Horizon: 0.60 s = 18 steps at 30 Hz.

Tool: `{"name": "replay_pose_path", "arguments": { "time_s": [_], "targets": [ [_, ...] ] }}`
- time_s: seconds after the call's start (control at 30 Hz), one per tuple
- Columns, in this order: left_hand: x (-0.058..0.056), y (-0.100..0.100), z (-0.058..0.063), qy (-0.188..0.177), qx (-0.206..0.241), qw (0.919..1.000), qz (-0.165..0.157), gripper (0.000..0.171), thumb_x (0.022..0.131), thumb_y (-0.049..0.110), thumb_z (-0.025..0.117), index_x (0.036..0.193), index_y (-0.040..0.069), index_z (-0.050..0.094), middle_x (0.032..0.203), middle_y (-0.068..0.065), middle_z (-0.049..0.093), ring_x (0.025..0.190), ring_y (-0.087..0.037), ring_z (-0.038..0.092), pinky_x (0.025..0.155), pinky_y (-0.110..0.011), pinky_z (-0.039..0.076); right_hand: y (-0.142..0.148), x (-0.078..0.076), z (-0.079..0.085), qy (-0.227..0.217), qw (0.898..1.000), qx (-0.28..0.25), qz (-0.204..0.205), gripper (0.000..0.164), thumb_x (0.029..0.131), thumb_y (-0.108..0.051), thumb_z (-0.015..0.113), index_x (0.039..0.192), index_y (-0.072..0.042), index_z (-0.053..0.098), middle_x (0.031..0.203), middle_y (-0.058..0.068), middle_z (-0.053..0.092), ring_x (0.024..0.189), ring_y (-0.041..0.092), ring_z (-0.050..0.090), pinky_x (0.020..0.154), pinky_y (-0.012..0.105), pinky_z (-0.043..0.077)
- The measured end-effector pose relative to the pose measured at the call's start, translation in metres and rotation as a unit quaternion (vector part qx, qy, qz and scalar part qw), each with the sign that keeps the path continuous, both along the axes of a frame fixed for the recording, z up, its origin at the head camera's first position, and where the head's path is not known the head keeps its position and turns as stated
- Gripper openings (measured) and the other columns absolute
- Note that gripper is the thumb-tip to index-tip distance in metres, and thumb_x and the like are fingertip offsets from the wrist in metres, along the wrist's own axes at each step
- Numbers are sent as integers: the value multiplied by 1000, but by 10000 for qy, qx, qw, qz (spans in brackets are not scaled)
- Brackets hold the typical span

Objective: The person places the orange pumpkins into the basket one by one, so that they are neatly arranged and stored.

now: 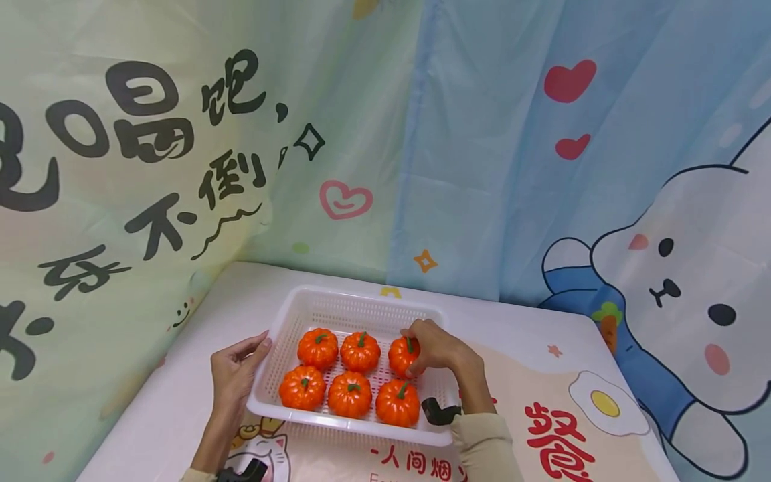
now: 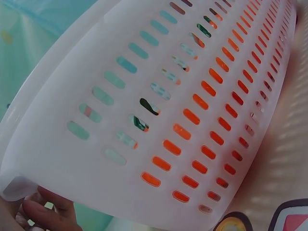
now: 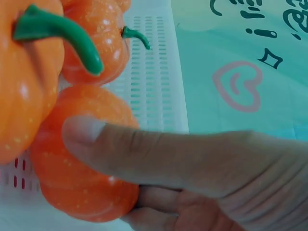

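Observation:
A white plastic basket [image 1: 361, 423] holds several small orange pumpkins with green stems, set in two rows. My right hand [image 1: 438, 345] grips the pumpkin [image 1: 399, 358] at the right end of the back row. In the right wrist view, the thumb lies across that pumpkin [image 3: 86, 192], with fingers behind its far side. My left hand [image 1: 235, 375] holds the basket's left rim by the fingertips. The left wrist view shows the basket's slotted wall [image 2: 62, 159] and curled fingers [image 2: 48, 214] beside its rim; their exact contact is partly hidden.
Under the basket is a table [image 1: 205, 321] with a printed cloth, showing a fried egg [image 1: 605, 404] and red lettering. Printed curtains [image 1: 458, 167] hang close behind the table and along its left side.

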<state>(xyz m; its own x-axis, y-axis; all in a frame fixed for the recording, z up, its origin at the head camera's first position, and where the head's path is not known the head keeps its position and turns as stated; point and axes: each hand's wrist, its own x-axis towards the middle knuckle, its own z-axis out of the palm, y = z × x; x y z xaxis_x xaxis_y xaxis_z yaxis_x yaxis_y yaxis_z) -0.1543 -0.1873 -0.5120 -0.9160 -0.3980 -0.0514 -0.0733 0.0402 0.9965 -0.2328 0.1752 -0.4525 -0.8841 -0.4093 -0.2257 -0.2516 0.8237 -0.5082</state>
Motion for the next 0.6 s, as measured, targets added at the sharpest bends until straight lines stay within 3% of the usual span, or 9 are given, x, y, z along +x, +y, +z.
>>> {"name": "replay_pose_path", "arguments": {
  "time_s": [0.37, 0.6],
  "targets": [
    [1, -1, 1, -100, -29, 9999, 0, 40, 104, 27, 77, 135, 4, 75, 134, -19, 77, 83, 0, 78, 76, -24, 67, -2, -3, -6, -127, 9999, -61, -68, 64, 73, -9, 100, 129, -1, 71, 116, 7, 70, 108, 22, 57, 110, 48, 58],
    [1, 0, 3, -56, -1, 10000, 2, 39, 104, 26, 78, 134, 2, 75, 131, -18, 79, 82, 0, 78, 75, -24, 67, -3, -3, -7, -129, 9999, -25, -74, 70, 72, -8, 101, 134, 2, 70, 119, 10, 71, 112, 24, 59, 112, 50, 57]
  ]
}}
